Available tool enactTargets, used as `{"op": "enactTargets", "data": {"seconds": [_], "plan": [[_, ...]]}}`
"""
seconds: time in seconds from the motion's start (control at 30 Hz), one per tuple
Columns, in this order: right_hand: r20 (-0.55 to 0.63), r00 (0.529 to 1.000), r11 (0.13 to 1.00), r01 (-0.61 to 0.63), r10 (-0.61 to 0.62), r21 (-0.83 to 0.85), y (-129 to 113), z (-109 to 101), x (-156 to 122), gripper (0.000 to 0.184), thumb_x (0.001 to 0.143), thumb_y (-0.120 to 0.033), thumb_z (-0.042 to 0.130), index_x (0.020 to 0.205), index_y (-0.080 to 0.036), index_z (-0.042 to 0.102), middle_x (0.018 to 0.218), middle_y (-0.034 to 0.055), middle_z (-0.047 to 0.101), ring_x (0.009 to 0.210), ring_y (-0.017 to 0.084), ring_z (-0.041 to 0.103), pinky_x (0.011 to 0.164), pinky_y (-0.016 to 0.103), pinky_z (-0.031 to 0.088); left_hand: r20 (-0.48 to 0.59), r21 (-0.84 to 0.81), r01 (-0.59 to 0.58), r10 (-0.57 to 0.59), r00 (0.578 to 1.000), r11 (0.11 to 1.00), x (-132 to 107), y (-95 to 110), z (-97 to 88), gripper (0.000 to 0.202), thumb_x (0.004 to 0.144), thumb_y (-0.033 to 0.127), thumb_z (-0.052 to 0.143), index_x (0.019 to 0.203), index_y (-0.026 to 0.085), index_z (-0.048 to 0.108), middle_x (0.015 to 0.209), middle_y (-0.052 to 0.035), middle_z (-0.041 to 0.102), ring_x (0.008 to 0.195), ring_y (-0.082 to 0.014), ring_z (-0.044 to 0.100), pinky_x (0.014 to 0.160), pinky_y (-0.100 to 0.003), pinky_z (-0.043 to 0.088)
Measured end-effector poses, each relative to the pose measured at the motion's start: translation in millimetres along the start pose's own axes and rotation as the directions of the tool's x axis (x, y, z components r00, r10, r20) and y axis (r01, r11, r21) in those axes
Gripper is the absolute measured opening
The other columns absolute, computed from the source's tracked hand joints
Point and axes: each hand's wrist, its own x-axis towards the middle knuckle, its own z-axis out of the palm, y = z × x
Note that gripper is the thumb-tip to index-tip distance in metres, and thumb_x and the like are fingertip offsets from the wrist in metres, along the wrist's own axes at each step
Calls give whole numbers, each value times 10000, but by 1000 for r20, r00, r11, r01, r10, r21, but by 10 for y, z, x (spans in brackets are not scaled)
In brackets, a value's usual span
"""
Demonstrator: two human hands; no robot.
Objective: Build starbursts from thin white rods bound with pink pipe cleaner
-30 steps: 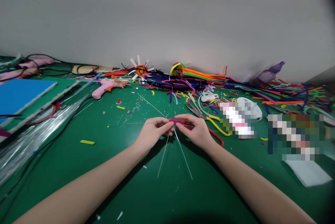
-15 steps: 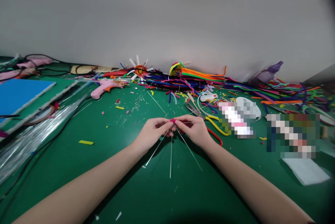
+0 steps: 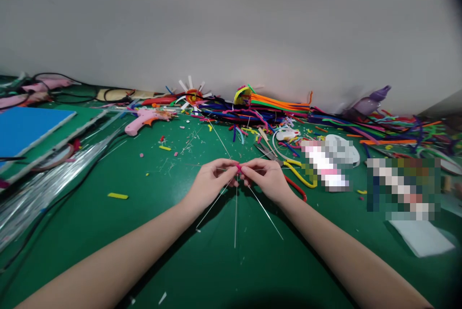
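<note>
My left hand point(image 3: 210, 182) and my right hand point(image 3: 266, 179) meet fingertip to fingertip over the green mat point(image 3: 151, 232). Between them they pinch a small pink pipe-cleaner piece point(image 3: 238, 168). Three thin white wires point(image 3: 236, 217) fan out downward from that pinch toward me, and one thin wire runs up and away behind the hands. Both hands are closed in a pinch on the pink piece.
A heap of coloured pipe cleaners point(image 3: 274, 107) lies along the wall. A pink glue gun point(image 3: 144, 119) lies at back left, yellow-handled pliers point(image 3: 296, 167) and red-handled scissors point(image 3: 298, 188) right of my hands. A blue board point(image 3: 25, 126) and silver tinsel point(image 3: 39, 188) lie left, white paper point(image 3: 420, 238) right.
The visible pink piece has shrunk to a small knot as my fingertips closed together. The white wires below went from two strands to three spread wider.
</note>
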Motion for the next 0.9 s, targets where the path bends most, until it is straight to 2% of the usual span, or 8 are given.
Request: {"op": "enactTargets", "data": {"seconds": [0.13, 0.23, 0.37, 0.47, 0.57, 0.7, 0.9], "plan": [[-3, 1000, 1000, 13, -13, -11, -25, 8, -6, 216, 726, -376, 698, 802, -174, 691, 656, 3, 666, 514, 100, 596, 529, 250, 533, 55, -58, 26, -23, 998, 998, -4, -7, 10, 287, 782, 384, 645, 924, 138, 610, 776, -49, 674, 600, -117, 614, 617, -267, 497], [-29, 999, 1000, 22, -22, -2, -41, 8, -5, 220, 723, -375, 702, 801, -170, 693, 645, 6, 661, 513, 104, 592, 522, 252, 530, 75, -77, 3, 3, 997, 997, -18, 18, 13, 281, 806, 392, 603, 943, 146, 589, 770, -39, 661, 603, -119, 618, 622, -271, 495], [-74, 997, 998, 27, -24, 49, -33, -5, 12, 214, 724, -365, 700, 791, -161, 693, 615, -1, 646, 503, 98, 575, 509, 247, 509, 71, -38, -57, 60, 996, 998, -22, 24, 2, 231, 789, 247, 576, 1002, 161, 554, 900, -53, 651, 658, -123, 644, 642, -272, 500], [-93, 996, 994, 1, 9, 113, -16, -18, 28, 202, 720, -357, 705, 767, -161, 685, 601, -5, 640, 493, 88, 565, 483, 228, 483, 74, -68, -44, 49, 996, 997, -3, -14, -10, 213, 832, 237, 498, 1036, 179, 509, 971, -61, 634, 621, -118, 644, 570, -266, 497], [-73, 996, 984, -44, 57, 175, 2, -29, 39, 196, 703, -346, 722, 746, -161, 675, 584, -12, 635, 477, 83, 562, 469, 219, 475, 64, -78, -16, 21, 998, 997, 12, -44, -14, 186, 863, 304, 517, 1002, 180, 512, 911, -51, 640, 572, -110, 627, 503, -241, 471], [-53, 995, 963, -65, 82, 261, 30, -44, 48, 189, 698, -334, 731, 724, -159, 662, 572, -17, 631, 463, 81, 563, 452, 207, 466, 76, -109, -13, 21, 997, 994, 8, -44, -5, 192, 822, 304, 619, 933, 151, 584, 814, -42, 657, 626, -109, 640, 587, -232, 501], [-7, 995, 954, -89, 95, 288, 60, -41, 52, 173, 714, -316, 727, 732, -154, 668, 578, -10, 637, 467, 79, 569, 455, 197, 464, 31, -95, -46, 49, 998, 994, -1, -35, -13, 218, 773, 283, 685, 930, 148, 617, 796, -36, 689, 683, -139, 676, 679, -275, 540]]}}
